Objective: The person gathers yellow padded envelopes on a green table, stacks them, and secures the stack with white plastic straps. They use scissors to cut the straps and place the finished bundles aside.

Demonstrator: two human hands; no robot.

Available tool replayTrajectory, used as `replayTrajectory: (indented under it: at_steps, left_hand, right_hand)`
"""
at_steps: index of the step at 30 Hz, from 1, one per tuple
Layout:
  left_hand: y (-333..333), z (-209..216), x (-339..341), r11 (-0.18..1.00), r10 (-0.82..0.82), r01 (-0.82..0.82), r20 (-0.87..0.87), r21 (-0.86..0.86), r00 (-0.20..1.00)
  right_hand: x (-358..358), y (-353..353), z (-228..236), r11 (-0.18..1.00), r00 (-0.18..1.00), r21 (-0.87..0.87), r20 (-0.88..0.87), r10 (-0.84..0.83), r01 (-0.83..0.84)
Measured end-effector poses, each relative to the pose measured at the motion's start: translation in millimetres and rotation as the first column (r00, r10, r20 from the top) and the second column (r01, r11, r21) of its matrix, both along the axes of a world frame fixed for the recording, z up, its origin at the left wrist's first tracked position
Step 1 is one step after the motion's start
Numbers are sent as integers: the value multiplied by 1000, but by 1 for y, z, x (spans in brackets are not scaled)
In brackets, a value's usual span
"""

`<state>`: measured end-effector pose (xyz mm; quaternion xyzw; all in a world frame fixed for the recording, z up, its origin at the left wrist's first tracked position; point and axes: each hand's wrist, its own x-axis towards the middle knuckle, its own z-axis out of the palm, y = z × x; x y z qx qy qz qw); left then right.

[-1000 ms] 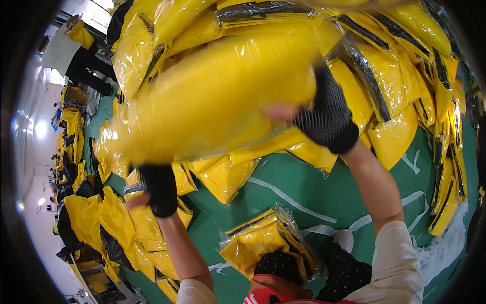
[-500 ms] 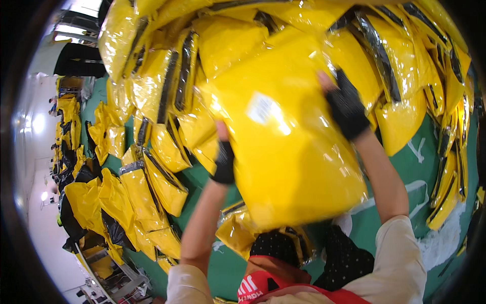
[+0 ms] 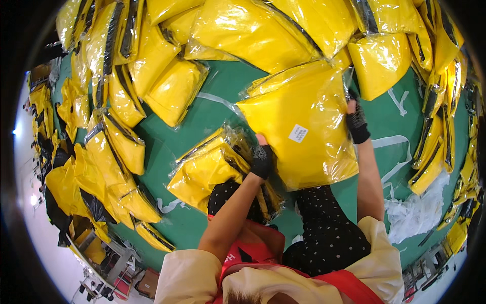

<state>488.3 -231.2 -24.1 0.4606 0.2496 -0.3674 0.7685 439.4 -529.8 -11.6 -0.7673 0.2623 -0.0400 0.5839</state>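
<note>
Yellow packet [image 3: 316,101] in clear plastic, white label [image 3: 297,134] facing up, held in front of the person. Left hand [image 3: 261,161] grips left edge, fingers partly hidden; right hand [image 3: 357,121] curled on right edge. Similar packets [image 3: 195,177] left, on green floor [image 3: 162,147].

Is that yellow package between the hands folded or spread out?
Folded: the yellow package is a compact bundle in clear film, layers showing along its upper edge.
</note>
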Motion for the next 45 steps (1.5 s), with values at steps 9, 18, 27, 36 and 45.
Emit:
replayTrajectory:
  at_steps: [9,18,27,36,45]
  left_hand:
    - [-15,127,64,987,118,-159,499,39,858]
    - [188,268,61,949,218,-297,456,108,863]
    - [233,210,-59,906,378,-357,-57,226,924]
    - [231,194,-32,781,119,-162,111,604,987]
    - [131,244,78,-4,-980,-139,24,990,198]
  right_hand:
    - [63,48,174,911,917,187,236,321,-367]
    - [102,193,205,886,900,214,249,357,-410]
    - [48,257,160,858,930,388,-10,368,-336]
    - [15,248,219,653,714,-320,-128,688,-686]
    - [-2,275,220,594,577,-83,-379,724,-800]
